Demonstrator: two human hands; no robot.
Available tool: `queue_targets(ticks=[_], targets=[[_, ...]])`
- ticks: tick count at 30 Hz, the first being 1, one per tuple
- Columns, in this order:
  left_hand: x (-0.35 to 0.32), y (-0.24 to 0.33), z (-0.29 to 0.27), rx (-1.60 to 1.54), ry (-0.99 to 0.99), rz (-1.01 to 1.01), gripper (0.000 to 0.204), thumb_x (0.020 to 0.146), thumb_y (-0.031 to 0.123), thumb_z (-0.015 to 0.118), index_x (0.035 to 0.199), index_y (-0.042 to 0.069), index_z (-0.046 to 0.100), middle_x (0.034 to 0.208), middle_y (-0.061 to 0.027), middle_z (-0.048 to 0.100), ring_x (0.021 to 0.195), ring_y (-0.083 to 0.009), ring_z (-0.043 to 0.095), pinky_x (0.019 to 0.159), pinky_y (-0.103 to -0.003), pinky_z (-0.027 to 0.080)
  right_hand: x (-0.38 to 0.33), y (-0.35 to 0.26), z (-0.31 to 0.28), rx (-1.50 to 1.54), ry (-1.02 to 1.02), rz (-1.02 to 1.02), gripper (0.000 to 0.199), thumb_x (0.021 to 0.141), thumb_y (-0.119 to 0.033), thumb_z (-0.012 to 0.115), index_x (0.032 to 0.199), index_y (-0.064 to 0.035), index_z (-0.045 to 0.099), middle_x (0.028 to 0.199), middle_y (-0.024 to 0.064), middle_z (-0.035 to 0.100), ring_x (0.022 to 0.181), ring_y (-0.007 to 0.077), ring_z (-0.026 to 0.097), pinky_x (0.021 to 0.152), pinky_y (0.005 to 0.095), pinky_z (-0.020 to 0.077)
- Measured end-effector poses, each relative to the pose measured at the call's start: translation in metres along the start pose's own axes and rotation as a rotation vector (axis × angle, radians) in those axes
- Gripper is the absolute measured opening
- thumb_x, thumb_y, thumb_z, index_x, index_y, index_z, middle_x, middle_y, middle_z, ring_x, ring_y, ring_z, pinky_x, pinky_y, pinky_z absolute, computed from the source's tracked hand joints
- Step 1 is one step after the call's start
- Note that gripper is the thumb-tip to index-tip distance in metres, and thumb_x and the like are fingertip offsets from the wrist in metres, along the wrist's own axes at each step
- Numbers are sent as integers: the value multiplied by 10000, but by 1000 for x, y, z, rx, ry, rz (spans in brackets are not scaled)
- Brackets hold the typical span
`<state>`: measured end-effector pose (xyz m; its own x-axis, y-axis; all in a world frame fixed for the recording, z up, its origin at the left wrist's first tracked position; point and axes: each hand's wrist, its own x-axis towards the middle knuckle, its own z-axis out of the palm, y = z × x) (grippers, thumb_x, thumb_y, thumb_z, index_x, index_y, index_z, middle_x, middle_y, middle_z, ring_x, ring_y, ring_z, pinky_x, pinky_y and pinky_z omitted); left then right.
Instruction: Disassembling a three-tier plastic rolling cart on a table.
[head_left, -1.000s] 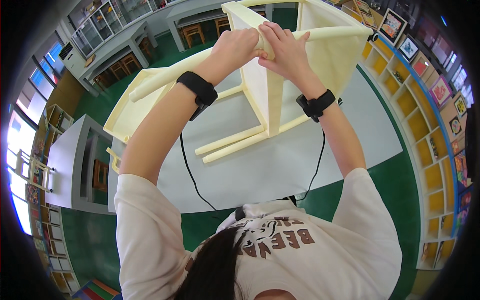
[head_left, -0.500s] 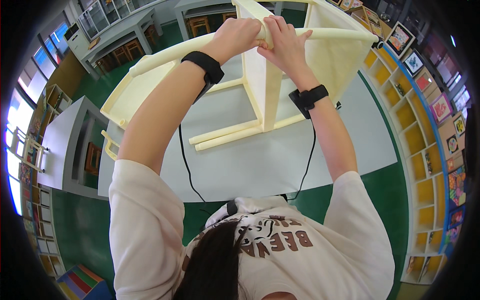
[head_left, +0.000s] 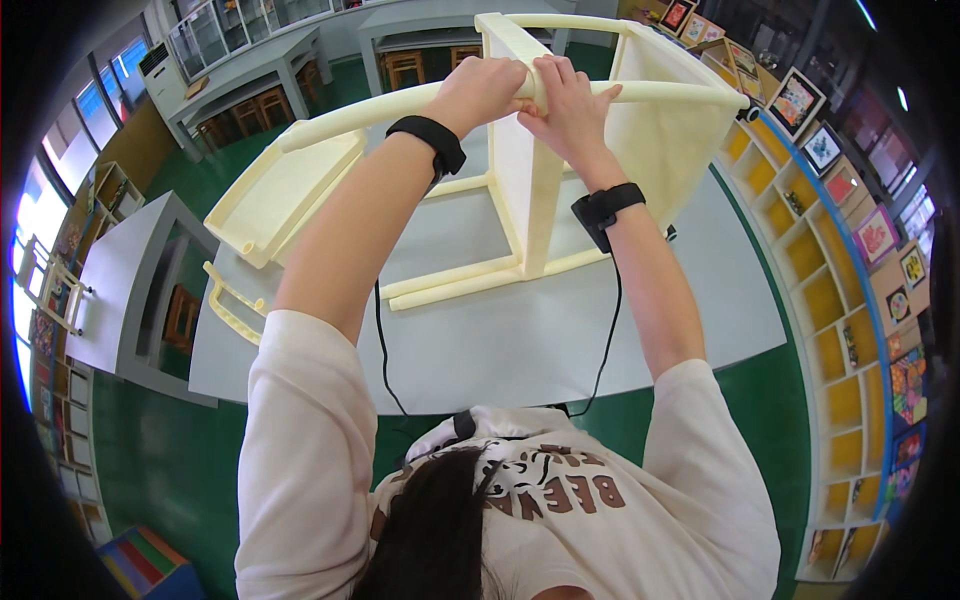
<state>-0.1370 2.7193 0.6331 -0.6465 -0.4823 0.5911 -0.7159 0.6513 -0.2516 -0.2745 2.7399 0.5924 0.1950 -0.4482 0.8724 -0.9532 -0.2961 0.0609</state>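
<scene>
A cream plastic rolling cart frame lies on its side on the grey-white table, with a black caster on its right end. My left hand is closed round a thick cream tube that runs out to the left. Close beside it, my right hand wraps the corner joint of the cart's middle shelf, its thumb side toward my left hand. To the left lie a loose cream tray and a curved cream handle. My fingers partly hide the joint.
Black cables hang from the bands on both my wrists to the front of the table. Another table stands at the left. Shelving with framed pictures curves along the right. Tables with wooden stools are at the back.
The view has shifted slightly, so the cart sits a little lower in it. Both hands keep their grip at the same joint, and the cart parts look the same.
</scene>
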Motion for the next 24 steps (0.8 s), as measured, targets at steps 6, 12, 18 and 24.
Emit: queue_targets(ticks=[6, 12, 18, 24], targets=[[1, -1, 1, -15, -9, -20, 324, 649, 346, 637, 705, 31, 582, 673, -104, 593, 640, -250, 584, 587, -327, 475, 0, -1, 2, 17, 10, 14, 483, 584, -243, 621, 1016, -147, 426, 981, -22, 429, 813, 219, 476, 732, 739, 216], [2, -3, 3, -15, -2, -39, 338, 646, 359, 640, 700, 30, 583, 667, -111, 593, 637, -255, 582, 585, -327, 473, 2, -3, 1, 12, 13, 36, 477, 583, -244, 619, 1008, -152, 422, 977, -26, 428, 814, 226, 476, 733, 738, 218], [-1, -1, 3, -19, 2, -43, 346, 650, 367, 634, 692, 28, 584, 661, -111, 591, 632, -257, 582, 583, -328, 473, 0, -6, 0, 6, -22, 60, 477, 579, -243, 629, 1000, -159, 421, 984, -30, 429, 819, 224, 477, 739, 735, 217], [1, -6, 4, -14, 35, -14, 403, 640, 406, 631, 677, 13, 548, 655, -127, 578, 633, -278, 578, 576, -347, 470, 2, -5, 4, -9, -32, 58, 508, 589, -255, 608, 1052, -161, 422, 1022, -26, 434, 900, 224, 481, 750, 713, 218]])
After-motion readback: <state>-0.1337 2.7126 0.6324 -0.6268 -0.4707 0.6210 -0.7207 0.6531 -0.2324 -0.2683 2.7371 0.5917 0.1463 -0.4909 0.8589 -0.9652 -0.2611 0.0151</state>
